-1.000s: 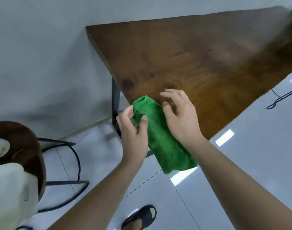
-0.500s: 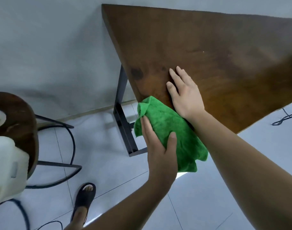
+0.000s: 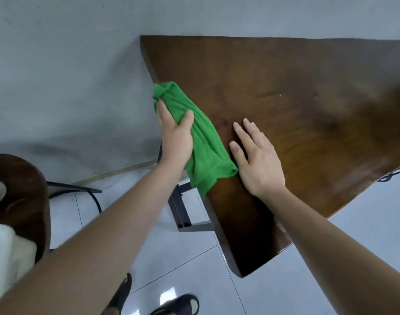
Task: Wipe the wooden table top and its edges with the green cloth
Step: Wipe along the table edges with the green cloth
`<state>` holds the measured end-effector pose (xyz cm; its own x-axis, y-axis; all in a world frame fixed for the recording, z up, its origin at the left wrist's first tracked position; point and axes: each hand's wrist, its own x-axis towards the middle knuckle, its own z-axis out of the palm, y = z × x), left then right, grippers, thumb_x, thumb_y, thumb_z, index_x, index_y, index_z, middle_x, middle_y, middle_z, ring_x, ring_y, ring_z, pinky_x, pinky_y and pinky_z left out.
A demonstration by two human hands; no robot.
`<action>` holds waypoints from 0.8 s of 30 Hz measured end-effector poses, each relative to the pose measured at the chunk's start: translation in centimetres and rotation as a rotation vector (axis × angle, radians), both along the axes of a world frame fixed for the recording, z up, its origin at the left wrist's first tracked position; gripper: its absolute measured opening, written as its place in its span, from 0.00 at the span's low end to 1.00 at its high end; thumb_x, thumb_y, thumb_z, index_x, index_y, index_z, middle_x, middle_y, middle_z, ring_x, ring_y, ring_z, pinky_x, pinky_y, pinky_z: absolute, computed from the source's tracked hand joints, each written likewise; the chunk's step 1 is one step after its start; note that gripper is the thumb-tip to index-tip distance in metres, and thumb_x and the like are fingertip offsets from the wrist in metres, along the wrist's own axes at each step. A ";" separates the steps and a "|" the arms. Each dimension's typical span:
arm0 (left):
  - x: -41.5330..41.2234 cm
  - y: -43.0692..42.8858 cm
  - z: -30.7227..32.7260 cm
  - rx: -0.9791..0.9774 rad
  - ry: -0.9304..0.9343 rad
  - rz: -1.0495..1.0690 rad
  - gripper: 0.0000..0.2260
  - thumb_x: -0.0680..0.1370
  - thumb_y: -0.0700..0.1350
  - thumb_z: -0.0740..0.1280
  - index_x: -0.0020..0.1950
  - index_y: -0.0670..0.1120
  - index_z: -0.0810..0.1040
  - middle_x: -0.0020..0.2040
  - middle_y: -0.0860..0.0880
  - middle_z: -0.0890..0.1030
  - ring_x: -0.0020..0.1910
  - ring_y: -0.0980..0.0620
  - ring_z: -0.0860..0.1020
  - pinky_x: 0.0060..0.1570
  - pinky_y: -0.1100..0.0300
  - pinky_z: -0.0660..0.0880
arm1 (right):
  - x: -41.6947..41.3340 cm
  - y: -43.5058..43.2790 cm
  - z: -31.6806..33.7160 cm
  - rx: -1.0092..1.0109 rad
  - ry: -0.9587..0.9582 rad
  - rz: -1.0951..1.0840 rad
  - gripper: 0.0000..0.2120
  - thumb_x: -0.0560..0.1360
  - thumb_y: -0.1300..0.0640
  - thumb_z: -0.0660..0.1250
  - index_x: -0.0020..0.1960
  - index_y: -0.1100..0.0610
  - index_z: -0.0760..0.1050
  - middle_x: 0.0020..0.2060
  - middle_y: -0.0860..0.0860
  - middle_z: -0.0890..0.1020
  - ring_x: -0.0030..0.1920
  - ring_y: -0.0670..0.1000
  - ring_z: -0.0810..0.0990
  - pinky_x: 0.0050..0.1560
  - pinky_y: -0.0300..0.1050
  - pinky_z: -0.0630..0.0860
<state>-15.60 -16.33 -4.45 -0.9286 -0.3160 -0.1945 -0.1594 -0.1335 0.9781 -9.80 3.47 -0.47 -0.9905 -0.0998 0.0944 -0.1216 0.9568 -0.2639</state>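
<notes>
Head view: my left hand [image 3: 176,135] grips the green cloth [image 3: 203,144], fingers [image 3: 163,112] curled into the bunched top end and thumb clamped over the fabric from the other side. The cloth is draped on the left edge of the wooden table [image 3: 308,110], running from its 11 o'clock end to its 5 o'clock end. Part lies on the top, and the lower tail hangs past the edge. My right hand [image 3: 255,160] sits at 3 o'clock of the cloth, flat on the table top, fingers [image 3: 251,130] straight and slightly apart, holding nothing; the heel of the palm touches the cloth's lower corner. The table's far side meets the grey wall [image 3: 69,76] at 12 o'clock. A black metal leg frame [image 3: 183,214] shows under the edge, below the cloth. At 8 o'clock there's a dark wooden stool [image 3: 19,189] with something white [image 3: 3,253] on it, too blurred to identify. Dark sandals [image 3: 183,305] on the white tiled floor [image 3: 274,292] at 6 o'clock. A dark cable [image 3: 394,173] lies at 3 o'clock by the table's near edge.
</notes>
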 end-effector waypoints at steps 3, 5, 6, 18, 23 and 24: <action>-6.4 -2.9 -0.1 -0.016 0.003 0.017 0.39 0.87 0.43 0.70 0.91 0.43 0.50 0.89 0.43 0.59 0.88 0.46 0.61 0.87 0.48 0.57 | -0.2 0.0 -0.1 0.013 0.001 -0.013 0.28 0.90 0.36 0.50 0.87 0.44 0.63 0.88 0.45 0.61 0.88 0.47 0.55 0.87 0.55 0.57; -10.4 -4.7 -0.1 0.002 0.003 0.008 0.39 0.86 0.42 0.71 0.91 0.43 0.51 0.88 0.42 0.61 0.86 0.45 0.64 0.86 0.47 0.60 | -0.3 0.0 -0.1 0.031 -0.003 -0.019 0.30 0.90 0.34 0.48 0.88 0.43 0.62 0.88 0.44 0.60 0.88 0.47 0.54 0.87 0.54 0.56; -12.2 -5.5 -0.1 0.023 0.006 0.002 0.39 0.86 0.40 0.71 0.91 0.42 0.52 0.87 0.42 0.62 0.86 0.44 0.65 0.85 0.46 0.62 | -0.3 0.0 -0.1 0.036 -0.005 -0.020 0.30 0.89 0.33 0.47 0.88 0.43 0.61 0.88 0.43 0.60 0.88 0.46 0.54 0.87 0.54 0.56; -14.6 -7.0 0.9 0.043 0.036 -0.012 0.37 0.87 0.41 0.68 0.91 0.46 0.50 0.87 0.46 0.63 0.84 0.47 0.68 0.84 0.46 0.67 | -0.2 -0.4 0.3 0.018 -0.005 -0.013 0.29 0.90 0.35 0.49 0.87 0.44 0.63 0.88 0.46 0.61 0.88 0.48 0.55 0.88 0.54 0.55; -8.9 -4.2 0.9 0.036 0.058 -0.007 0.35 0.87 0.40 0.68 0.91 0.49 0.54 0.85 0.48 0.67 0.82 0.48 0.70 0.84 0.45 0.67 | -0.1 -0.3 0.2 0.028 -0.004 -0.001 0.29 0.90 0.37 0.49 0.87 0.45 0.63 0.88 0.47 0.60 0.88 0.49 0.54 0.88 0.53 0.53; -7.4 -3.5 0.8 0.046 0.053 -0.006 0.36 0.87 0.41 0.68 0.91 0.51 0.53 0.86 0.49 0.66 0.82 0.48 0.70 0.84 0.45 0.67 | -0.1 -0.3 0.2 0.025 0.001 0.006 0.28 0.91 0.38 0.50 0.87 0.46 0.63 0.88 0.48 0.60 0.88 0.49 0.54 0.88 0.53 0.53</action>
<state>-22.99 -19.83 -3.60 -0.9400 -0.3019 -0.1590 -0.1084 -0.1775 0.9781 -9.91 3.20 -0.26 -0.9898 -0.1082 0.0930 -0.1278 0.9624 -0.2397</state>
